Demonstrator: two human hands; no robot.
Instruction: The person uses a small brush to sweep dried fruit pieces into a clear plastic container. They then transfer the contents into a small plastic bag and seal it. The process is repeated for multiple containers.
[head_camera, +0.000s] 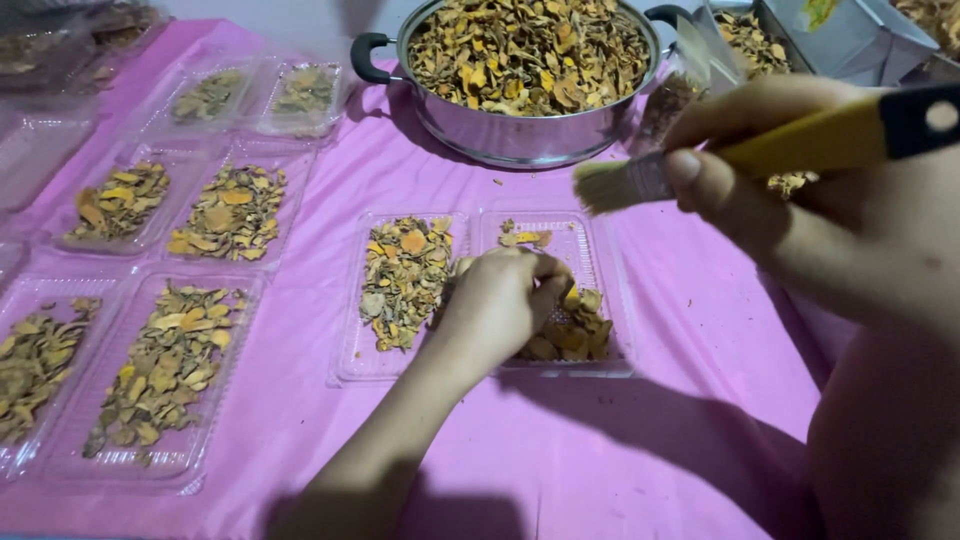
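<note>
My left hand (500, 310) rests in the right half of a clear two-compartment plastic tray (474, 300), fingers curled around a clump of dried yellow-brown slices (575, 330). The left half of that tray holds a spread of the same dried slices (405, 275). My right hand (760, 180) hovers above and to the right of the tray, gripping a flat brush (620, 183) with a yellow handle and black end, bristles pointing left.
A steel pot (520, 135) heaped with dried slices stands at the back centre on the pink cloth (620, 450). Several filled clear trays (165, 365) lie to the left. Metal containers (850, 40) with more slices sit at the back right.
</note>
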